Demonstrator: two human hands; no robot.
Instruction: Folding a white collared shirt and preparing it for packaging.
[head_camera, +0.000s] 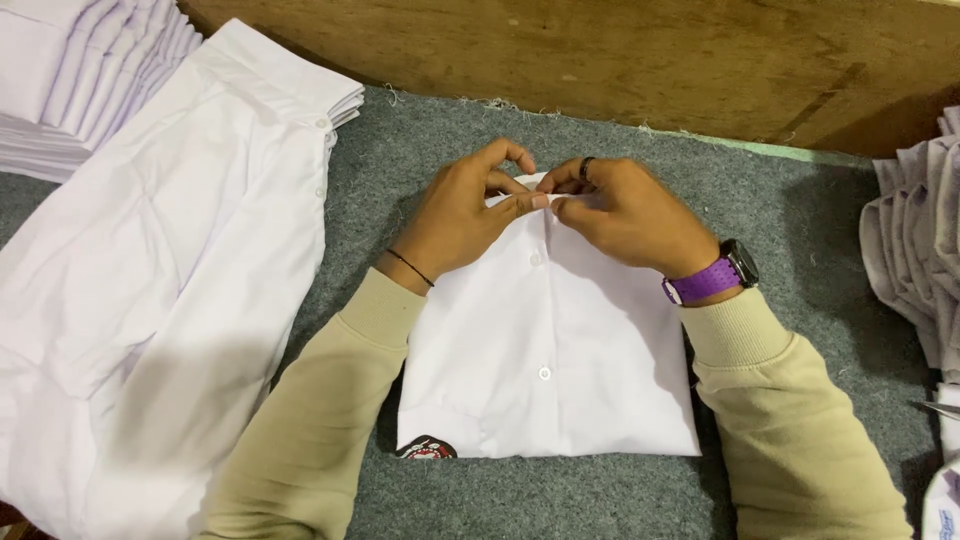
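A folded white buttoned shirt (545, 370) lies in front of me on grey felt (800, 220), with a small dark badge (427, 449) at its lower left corner. My left hand (462, 215) and my right hand (625, 212) meet at the shirt's collar at the far end. Both pinch the collar fabric between thumb and fingers. The collar itself is mostly hidden under my hands. A thin black band circles my left wrist; a purple-strapped watch (715, 275) sits on my right wrist.
An unfolded white shirt (150, 290) spreads over the left side. A stack of folded white shirts (80, 80) sits at the top left. Crumpled pale fabric (925, 240) piles at the right edge. A wooden board (620, 60) backs the table.
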